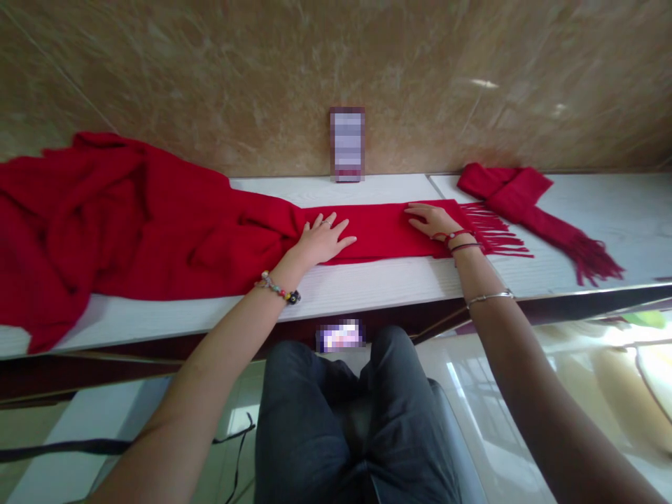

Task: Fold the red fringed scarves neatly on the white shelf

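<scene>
A red scarf (375, 234) lies along the white tabletop, its right part flat in a narrow folded strip with a fringe at the end. To the left the same red cloth spreads wide in loose, rumpled folds. My left hand (321, 241) rests on the strip where it meets the rumpled part, palm down with fingers spread. Near the fringed end my right hand (433, 220) lies flat on the strip, fingers stretched to the left. Neither hand grips the cloth.
A second, smaller red fringed scarf (535, 206) lies crossed over itself at the right. A phone-like blurred object (347, 143) leans upright against the brown marbled wall (236, 84). The white tabletop (388, 280) is narrow, its front edge close to my knees.
</scene>
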`<state>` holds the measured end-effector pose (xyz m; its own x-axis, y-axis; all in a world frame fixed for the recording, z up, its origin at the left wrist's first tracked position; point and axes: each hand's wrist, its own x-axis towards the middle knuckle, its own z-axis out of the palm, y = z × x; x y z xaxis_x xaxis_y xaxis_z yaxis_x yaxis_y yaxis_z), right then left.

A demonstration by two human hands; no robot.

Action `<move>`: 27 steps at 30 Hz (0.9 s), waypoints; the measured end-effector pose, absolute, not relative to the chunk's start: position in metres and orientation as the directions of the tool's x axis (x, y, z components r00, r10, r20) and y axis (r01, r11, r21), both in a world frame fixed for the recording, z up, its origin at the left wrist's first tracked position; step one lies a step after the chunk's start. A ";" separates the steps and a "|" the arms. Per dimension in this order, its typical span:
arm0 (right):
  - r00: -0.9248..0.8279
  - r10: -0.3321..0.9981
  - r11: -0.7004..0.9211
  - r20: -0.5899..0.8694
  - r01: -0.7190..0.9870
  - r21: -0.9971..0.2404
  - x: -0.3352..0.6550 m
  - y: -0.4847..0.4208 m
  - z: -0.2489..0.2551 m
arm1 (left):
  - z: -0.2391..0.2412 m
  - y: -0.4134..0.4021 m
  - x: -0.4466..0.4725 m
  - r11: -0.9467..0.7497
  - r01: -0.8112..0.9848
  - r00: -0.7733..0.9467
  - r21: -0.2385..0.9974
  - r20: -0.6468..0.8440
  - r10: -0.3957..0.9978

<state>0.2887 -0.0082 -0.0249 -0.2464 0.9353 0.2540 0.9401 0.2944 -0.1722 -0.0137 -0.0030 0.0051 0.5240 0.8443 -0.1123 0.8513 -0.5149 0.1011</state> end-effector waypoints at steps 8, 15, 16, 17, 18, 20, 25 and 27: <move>-0.232 0.927 0.285 0.295 0.946 -0.152 0.256 -0.007 -0.006 | -0.003 0.003 -0.014 -0.693 0.721 0.693 0.017 0.018 0.721; -0.426 0.886 0.456 0.185 0.874 -0.171 0.198 0.012 -0.004 | 0.009 0.003 -0.016 -0.782 0.622 0.767 0.030 0.175 0.617; -0.425 0.879 0.463 0.215 0.867 -0.182 0.194 0.012 -0.008 | 0.012 0.003 -0.017 -0.803 0.594 0.786 0.053 0.177 0.593; -0.415 0.876 0.464 0.246 0.863 -0.198 0.193 0.013 -0.013 | 0.015 0.002 -0.018 -0.826 0.559 0.810 0.074 0.162 0.563; -0.401 0.875 0.460 0.270 0.861 -0.214 0.193 0.012 -0.017 | 0.018 0.001 -0.020 -0.850 0.519 0.839 0.093 0.133 0.527; -0.379 0.878 0.452 0.293 0.858 -0.243 0.196 0.011 -0.023 | 0.022 -0.002 -0.021 -0.886 0.446 0.887 0.126 0.065 0.456; -0.360 0.884 0.440 0.299 0.855 -0.273 0.206 0.013 -0.025 | 0.022 -0.009 -0.018 -0.908 0.370 0.926 0.196 -0.003 0.377; -0.349 0.881 0.439 0.318 0.854 -0.278 0.207 0.015 -0.026 | 0.022 -0.010 -0.019 -0.913 0.353 0.934 0.207 -0.014 0.358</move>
<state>0.2071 0.0148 -0.0259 -0.3494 0.8814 0.3179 0.8544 0.4390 -0.2780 -0.0193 -0.0102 0.0217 0.9337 0.3577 -0.0140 0.3526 -0.9125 0.2073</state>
